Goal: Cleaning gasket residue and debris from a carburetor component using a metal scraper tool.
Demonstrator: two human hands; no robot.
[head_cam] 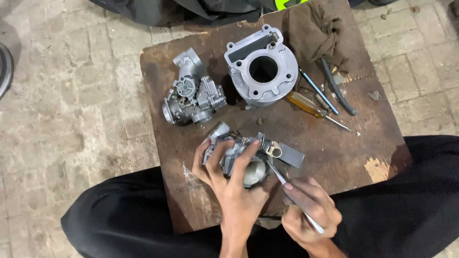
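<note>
At the far left, paving stones (71,95) are seen around a worn wooden counter (373,143). On its left part a metal carburetor (192,98) is laid, and just right of it an engine cylinder (262,69) is stood with its bore facing up. Nearer the person, a second small metal engine part (241,155) is gripped by the left hand (229,179), whose fingers are wrapped over its top with the thumb on its left side. The part is held just above the counter's near edge, its round opening turned up and toward the right. A thin metal tool (277,174) is pinched between the thumb and fingers of the right hand (311,208), its long axis slanted up-left, its tip touching or just beside the opening's rim; which cannot be made out. The right hand is the nearer to that rim. Farther right, a yellow-handled screwdriver (308,106), a blue-handled tool (318,91) and a brown rag (315,31) are laid. The part's underside is hidden by the fingers.
</note>
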